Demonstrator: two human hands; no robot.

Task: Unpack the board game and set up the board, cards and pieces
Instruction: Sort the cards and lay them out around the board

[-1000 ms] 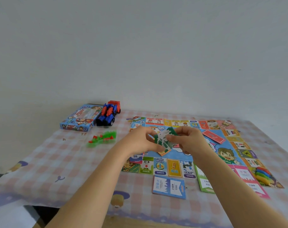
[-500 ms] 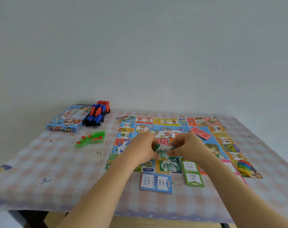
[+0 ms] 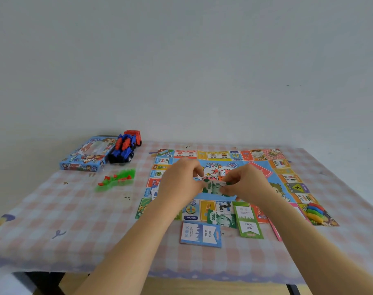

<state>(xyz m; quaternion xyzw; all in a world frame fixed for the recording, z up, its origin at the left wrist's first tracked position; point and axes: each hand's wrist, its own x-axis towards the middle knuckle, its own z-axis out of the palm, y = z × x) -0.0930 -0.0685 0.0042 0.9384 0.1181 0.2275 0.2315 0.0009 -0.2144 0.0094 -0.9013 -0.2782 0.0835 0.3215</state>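
Compared with a second ago, both hands have dropped from a raised fan of notes to just over the middle of the board point(image 3: 282, 165), and a green 1000 note point(image 3: 220, 219) now lies at the board's near edge, between a yellow square and the green card point(image 3: 248, 223). The left hand point(image 3: 181, 185) and right hand point(image 3: 248, 186) pinch the remaining green notes point(image 3: 213, 187) from either end, with fingers point(image 3: 226, 189) curled and clamped on the paper. A white die point(image 3: 222, 172) sits just beyond them. A blue card point(image 3: 200, 234) lies on the desk point(image 3: 74, 220) near its front edge.
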